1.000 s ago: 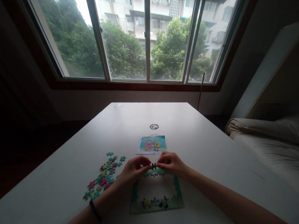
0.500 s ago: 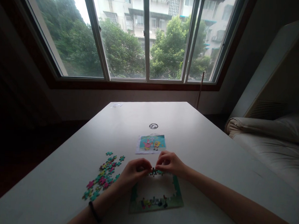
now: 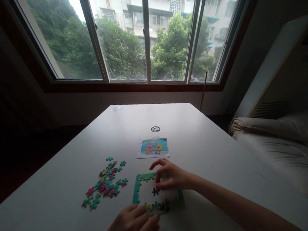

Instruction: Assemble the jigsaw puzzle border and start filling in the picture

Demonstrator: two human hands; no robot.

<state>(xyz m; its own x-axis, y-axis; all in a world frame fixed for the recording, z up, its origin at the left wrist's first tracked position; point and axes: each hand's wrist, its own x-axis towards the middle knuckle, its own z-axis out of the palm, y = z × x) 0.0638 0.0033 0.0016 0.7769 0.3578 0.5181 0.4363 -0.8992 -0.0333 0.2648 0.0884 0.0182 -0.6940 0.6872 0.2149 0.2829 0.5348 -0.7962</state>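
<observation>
My right hand [image 3: 170, 176] is over the puzzle frame, a dark jigsaw piece [image 3: 155, 191] at the tips of its thumb and a bent finger. Its index finger stretches out above them. The puzzle frame [image 3: 135, 193] has a green-teal border, with pieces fitted along its top and bottom edges and bare space in the middle. My left hand [image 3: 135, 222] is at the frame's near left corner, blurred, its fingers bent; whether it touches the frame is unclear. Loose jigsaw pieces [image 3: 106, 181] in teal, pink and yellow lie scattered left of the frame.
A cartoon picture card [image 3: 155, 148] lies beyond the frame on the white table [image 3: 205, 158]. Farther back are a round dark-rimmed item [image 3: 155, 129] and a clear plastic scrap [image 3: 116, 108]. A pale sofa [image 3: 270, 141] stands to the right.
My left hand has left the piece by the top edge and come down to the near left corner. My right hand has shifted slightly down, the dark piece now over the bare middle.
</observation>
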